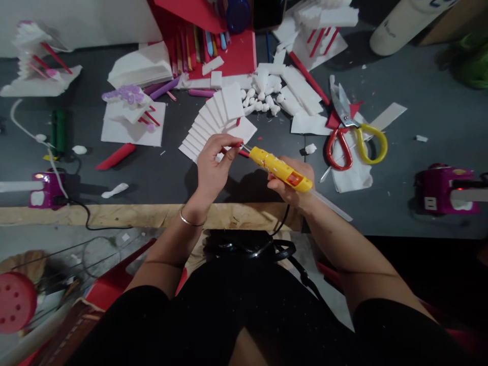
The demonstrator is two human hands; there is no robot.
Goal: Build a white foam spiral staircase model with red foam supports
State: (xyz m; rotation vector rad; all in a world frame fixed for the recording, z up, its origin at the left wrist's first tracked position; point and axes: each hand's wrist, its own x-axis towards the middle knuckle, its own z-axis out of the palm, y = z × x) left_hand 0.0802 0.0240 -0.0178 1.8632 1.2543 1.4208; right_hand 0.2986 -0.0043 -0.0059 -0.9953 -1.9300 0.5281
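Observation:
In my right hand (292, 180) is a yellow hot glue gun (280, 169), its metal nozzle pointing left and a clear glue stick (331, 206) trailing from its rear. My left hand (215, 162) pinches a small red piece (240, 145) whose tip meets the nozzle; most of it is covered by my fingers. Just beyond my left hand lies a fan of white foam strips (213, 118) stepped like a staircase. A red stick (244, 153) shows beneath the nozzle.
Scissors (346, 124) with red and yellow handles lie at right, near white foam scraps (305, 94). Small white figures (263, 94) are heaped at centre. Foam models (131, 109) stand at left. Purple power sockets (446, 190) sit near both table ends; a bottle (396, 28) is at back right.

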